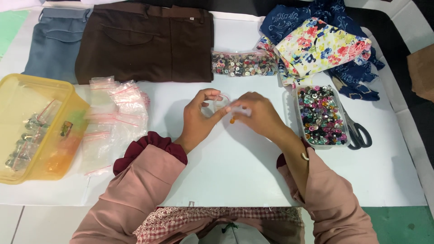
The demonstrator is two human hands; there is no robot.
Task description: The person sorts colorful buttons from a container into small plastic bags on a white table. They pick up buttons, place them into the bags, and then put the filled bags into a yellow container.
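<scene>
One clear tub [291, 97], mixed buttons [321, 115]

Single head-worn view, looking steeply down from above the person's chest onto a white table [235, 171]. The camera faces away from the body toward the far edge, where brown trousers [144, 40] and grey-blue trousers [54, 43] lie. Near range: both pink sleeves fill the bottom of frame, left hand [201, 115] and right hand [257, 115] sit about centre. Left edge shows a yellow plastic box [27, 95], right side a tub of coloured buttons [321, 115]. No second view to overlap.
</scene>
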